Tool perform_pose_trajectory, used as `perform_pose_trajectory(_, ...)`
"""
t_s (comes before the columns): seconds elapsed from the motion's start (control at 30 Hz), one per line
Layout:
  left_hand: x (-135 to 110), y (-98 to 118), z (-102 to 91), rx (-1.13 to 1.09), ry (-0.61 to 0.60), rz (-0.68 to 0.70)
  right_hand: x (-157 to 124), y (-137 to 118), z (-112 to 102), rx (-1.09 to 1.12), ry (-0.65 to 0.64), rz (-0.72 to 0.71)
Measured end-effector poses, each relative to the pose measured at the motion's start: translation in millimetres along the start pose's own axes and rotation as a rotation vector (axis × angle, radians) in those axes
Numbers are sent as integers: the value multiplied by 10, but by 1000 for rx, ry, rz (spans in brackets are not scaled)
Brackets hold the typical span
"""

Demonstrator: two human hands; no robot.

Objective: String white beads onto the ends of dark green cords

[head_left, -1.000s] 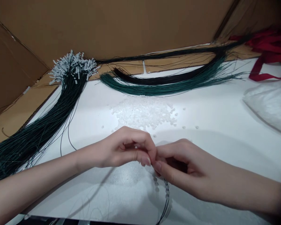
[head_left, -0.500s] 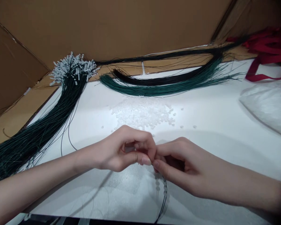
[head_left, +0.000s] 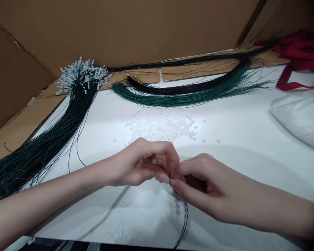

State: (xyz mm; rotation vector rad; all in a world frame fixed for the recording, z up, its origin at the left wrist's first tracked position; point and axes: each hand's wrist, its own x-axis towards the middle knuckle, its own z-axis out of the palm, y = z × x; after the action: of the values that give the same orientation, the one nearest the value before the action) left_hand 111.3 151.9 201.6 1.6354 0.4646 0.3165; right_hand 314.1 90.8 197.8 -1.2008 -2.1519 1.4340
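Note:
My left hand [head_left: 142, 164] and my right hand [head_left: 201, 183] meet fingertip to fingertip low over the white table [head_left: 251, 139], both pinched closed. From the pinch a few thin dark cords with clear beads [head_left: 184, 214] hang down toward the near edge. What sits right between the fingertips is too small to see. A loose pile of clear beads [head_left: 159, 125] lies just beyond my hands.
A thick bundle of dark green cords with white beaded ends [head_left: 80, 75] runs along the left. Curved green and black cord bundles [head_left: 183, 94] lie at the back. A clear plastic bag [head_left: 300, 115] sits right, red ribbon [head_left: 300, 59] far right, cardboard walls [head_left: 120, 31] behind.
My left fingers have curled a little tighter over the pinch point. The hanging beaded cords shifted slightly. Both hands stay in the same place.

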Motion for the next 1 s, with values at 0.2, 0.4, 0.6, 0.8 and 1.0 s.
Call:
perform_pose_trajectory(0.2, 0, 49, -4, -82, -12, -80, -17, 2, -22, 16, -8, 1)
perform_pose_trajectory(0.4, -43, 118, -78, 8, 22, -66, -50, -89, -69, 132, 28, 38)
perform_pose_trajectory(0.6, -161, 311, -134, 169, 86, 40, -121, -150, 1, 252, -139, 125)
perform_pose_trajectory(0.8, -349, 551, -69, 282, 164, 130, -154, -308, 235, 465, -44, 110)
perform_pose_trajectory(1.0, -853, 716, 187, 425, 271, -34, -230, -632, 403, 529, 170, -29)
